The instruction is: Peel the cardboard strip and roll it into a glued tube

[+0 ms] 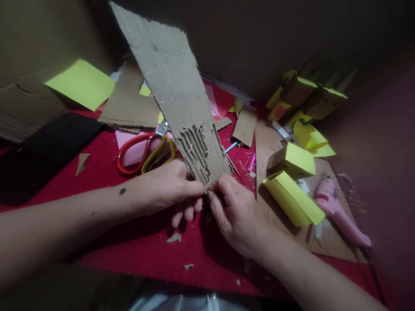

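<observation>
A long strip of cardboard [175,73] stands tilted above the table, its lower end between my two hands. Part of its surface layer is torn off there, and the ridged corrugation shows. My left hand [181,185] pinches the bottom edge between thumb and fingers. Close beside it, my right hand [231,211] is closed on the same end, fingertips pressed together at the paper layer. Whether a peeled shred is in those fingertips is hidden. Scissors [136,151] with red and yellow handles lie just behind my left hand. Torn paper scraps [174,238] lie in front.
On the red cloth [106,255], cardboard pieces [129,101] and a yellow sheet [82,84] lie at back left, near a dark flat object [48,151]. At right are a yellow folded paper piece [293,198], a pink glue gun [340,211] and yellow-topped boxes [329,101].
</observation>
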{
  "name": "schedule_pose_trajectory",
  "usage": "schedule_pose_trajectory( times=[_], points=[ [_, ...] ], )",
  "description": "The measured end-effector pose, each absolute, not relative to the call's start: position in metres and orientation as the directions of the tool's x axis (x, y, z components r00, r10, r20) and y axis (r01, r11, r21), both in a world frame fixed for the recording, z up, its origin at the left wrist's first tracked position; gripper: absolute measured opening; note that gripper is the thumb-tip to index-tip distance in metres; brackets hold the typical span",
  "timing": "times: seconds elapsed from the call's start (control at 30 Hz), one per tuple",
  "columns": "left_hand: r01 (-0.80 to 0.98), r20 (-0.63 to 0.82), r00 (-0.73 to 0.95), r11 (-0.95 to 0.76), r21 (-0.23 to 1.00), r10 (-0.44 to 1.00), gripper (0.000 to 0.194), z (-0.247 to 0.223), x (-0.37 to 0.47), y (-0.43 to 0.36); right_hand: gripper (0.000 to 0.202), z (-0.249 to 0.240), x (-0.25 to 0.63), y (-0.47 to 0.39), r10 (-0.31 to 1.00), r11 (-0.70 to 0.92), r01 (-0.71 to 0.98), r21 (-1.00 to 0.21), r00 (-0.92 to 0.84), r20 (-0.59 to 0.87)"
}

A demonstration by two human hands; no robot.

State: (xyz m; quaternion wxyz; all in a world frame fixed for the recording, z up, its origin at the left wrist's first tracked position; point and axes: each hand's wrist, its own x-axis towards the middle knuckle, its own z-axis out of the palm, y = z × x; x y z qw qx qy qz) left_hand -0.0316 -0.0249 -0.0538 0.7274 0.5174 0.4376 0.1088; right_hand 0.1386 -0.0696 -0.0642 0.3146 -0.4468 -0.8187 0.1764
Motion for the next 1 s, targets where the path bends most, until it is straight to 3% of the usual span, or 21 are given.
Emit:
schedule_pose_trajectory(
  times=[0.23,0.4,0.67,1.0],
  points=[
    [0.304,-0.562,0.572,0.482,0.822,0.597,0.022,-0.055,-0.034,-0.026,0.016,-0.065,0.137,-0.070,0.834,0.551,0.657,-0.515,-0.404,0.377],
    [0.313,-0.555,0.571,0.465,0.828,0.605,0.025,-0.048,-0.033,-0.027,0.008,-0.058,0.142,-0.068,0.872,0.486,0.619,-0.617,-0.387,0.299],
    [0.330,-0.570,0.577,0.471,0.818,0.586,0.022,-0.044,-0.034,-0.020,0.019,-0.060,0.154,-0.057,0.725,0.659,0.398,-0.638,-0.563,0.397],
    [0.402,-0.604,0.593,0.455,0.795,0.532,0.023,-0.040,-0.040,-0.019,0.020,-0.063,0.158,-0.054,0.639,0.731,0.409,-0.546,-0.690,0.339]
  ],
)
